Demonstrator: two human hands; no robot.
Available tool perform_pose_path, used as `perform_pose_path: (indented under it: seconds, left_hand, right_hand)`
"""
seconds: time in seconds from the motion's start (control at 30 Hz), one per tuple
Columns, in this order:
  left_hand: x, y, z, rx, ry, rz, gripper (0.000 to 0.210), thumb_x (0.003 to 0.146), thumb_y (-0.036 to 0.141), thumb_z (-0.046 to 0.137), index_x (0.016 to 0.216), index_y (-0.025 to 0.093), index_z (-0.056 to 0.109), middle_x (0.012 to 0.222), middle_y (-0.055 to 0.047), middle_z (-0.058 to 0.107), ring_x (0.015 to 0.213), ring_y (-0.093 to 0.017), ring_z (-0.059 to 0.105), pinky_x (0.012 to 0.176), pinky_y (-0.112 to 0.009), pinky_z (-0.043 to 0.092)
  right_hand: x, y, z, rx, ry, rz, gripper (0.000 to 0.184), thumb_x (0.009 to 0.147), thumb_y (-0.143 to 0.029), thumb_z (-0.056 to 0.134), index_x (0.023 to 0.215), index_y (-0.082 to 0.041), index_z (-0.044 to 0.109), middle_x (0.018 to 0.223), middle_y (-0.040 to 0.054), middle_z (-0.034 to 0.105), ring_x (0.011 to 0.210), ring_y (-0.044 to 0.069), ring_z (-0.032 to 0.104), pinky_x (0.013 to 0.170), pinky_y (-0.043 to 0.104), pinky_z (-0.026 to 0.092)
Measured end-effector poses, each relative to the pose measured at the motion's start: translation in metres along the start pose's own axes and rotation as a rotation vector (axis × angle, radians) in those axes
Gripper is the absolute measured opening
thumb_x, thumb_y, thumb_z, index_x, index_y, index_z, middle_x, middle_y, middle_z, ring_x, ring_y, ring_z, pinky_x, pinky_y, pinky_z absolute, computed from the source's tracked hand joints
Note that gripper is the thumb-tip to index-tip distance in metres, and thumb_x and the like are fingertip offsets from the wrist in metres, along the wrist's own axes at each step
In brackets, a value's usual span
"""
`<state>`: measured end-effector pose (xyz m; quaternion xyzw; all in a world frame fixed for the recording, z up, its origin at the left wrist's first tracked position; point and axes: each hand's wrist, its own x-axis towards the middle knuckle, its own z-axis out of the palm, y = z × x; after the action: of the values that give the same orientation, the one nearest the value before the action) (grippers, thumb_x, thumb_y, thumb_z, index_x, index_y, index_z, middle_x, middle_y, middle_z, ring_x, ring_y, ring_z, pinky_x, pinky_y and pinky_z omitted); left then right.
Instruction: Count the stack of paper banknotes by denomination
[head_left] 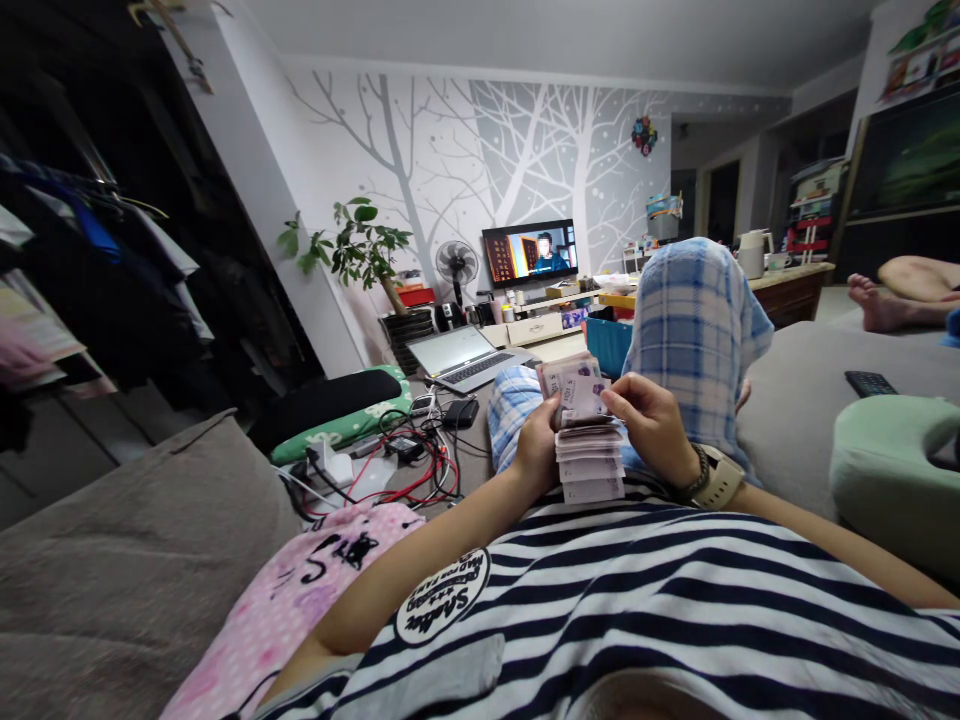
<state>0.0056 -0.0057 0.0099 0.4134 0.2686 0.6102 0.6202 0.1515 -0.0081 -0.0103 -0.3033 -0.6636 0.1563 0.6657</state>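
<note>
Head view: sofa (112, 560), tree-mural wall (525, 150), both hands on banknotes (589, 450).

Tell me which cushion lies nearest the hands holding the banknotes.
The pink patterned cushion, just beside the left forearm. The green-and-black cushion lies farther off by the laptop, and the pale green one sits out to the right.

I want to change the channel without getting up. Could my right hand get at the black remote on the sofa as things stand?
Probably not at once. The right hand is busy on the stack of banknotes, as is the left hand. The remote lies apart to the right, with bare sofa between, so the path looks free.
</note>
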Motion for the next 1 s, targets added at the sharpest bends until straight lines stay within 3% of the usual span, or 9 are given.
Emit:
perform_pose_path:
  seconds: [0.33, 0.53, 1.0]
  left_hand:
    - [-0.005, 0.004, 0.005, 0.050, 0.004, -0.012, 0.019, 0.071, 0.032, 0.066, 0.072, 0.013, 0.067, 0.069, -0.005, 0.070, 0.084, -0.023, 0.066, 0.076, -0.029, 0.050]
    - [-0.017, 0.009, 0.006, 0.232, 0.014, 0.111, 0.022, 0.072, 0.034, 0.063, 0.065, 0.014, 0.066, 0.066, -0.005, 0.068, 0.081, -0.021, 0.064, 0.073, -0.027, 0.049]
    - [-0.012, 0.007, 0.003, 0.261, -0.008, 0.091, 0.022, 0.075, 0.034, 0.058, 0.061, 0.017, 0.061, 0.065, -0.007, 0.067, 0.086, -0.025, 0.063, 0.074, -0.031, 0.051]
  right_hand:
    - [-0.001, 0.006, 0.002, 0.096, -0.018, -0.008, 0.018, 0.085, -0.034, 0.060, 0.074, -0.019, 0.059, 0.065, -0.0015, 0.052, 0.059, 0.012, 0.044, 0.056, 0.026, 0.036]
    - [-0.003, 0.003, 0.002, 0.107, -0.038, -0.049, 0.019, 0.088, -0.030, 0.057, 0.073, -0.019, 0.058, 0.063, -0.0024, 0.050, 0.059, 0.012, 0.043, 0.056, 0.025, 0.034]
    - [-0.004, 0.005, 0.004, 0.098, -0.039, -0.021, 0.017, 0.088, -0.034, 0.057, 0.081, -0.020, 0.063, 0.065, -0.0020, 0.052, 0.058, 0.012, 0.043, 0.054, 0.025, 0.034]
